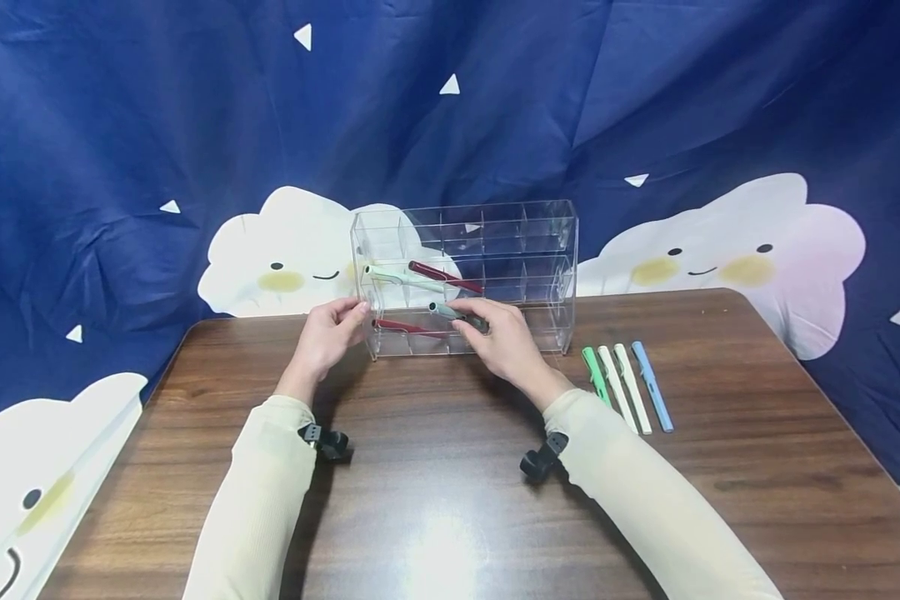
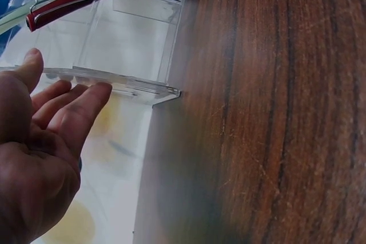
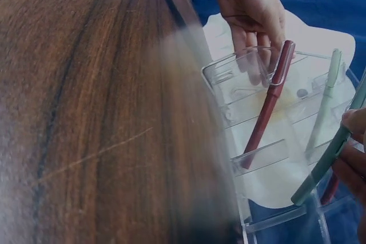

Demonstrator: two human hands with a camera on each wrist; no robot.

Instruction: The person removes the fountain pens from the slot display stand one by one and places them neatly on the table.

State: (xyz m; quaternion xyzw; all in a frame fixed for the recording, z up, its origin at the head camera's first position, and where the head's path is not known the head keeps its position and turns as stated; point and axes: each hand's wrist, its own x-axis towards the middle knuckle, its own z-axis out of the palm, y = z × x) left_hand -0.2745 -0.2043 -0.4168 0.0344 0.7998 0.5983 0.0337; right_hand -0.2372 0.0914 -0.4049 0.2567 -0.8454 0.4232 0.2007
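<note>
A clear plastic pen organizer (image 1: 461, 352) with rows of compartments stands at the table's back edge. My left hand (image 1: 328, 337) is at its left side, relaxed fingers (image 2: 86, 112) against the outer wall and thumb by the front edge. My right hand (image 1: 502, 337) pinches a grey-green pen (image 3: 323, 167) between thumb and fingers, slanted before the lower middle compartments. A red pen (image 1: 408, 328) lies low on the left. Higher up rest a pale mint pen (image 1: 401, 277) and a dark red pen (image 1: 444, 276).
On the table right of the organizer lie a green pen (image 1: 596, 375), two whitish pens, one of them the left whitish pen (image 1: 617, 389), and a blue pen (image 1: 652, 386), side by side. A blue cloud-patterned curtain (image 1: 495, 125) hangs behind the wooden table (image 1: 435, 467).
</note>
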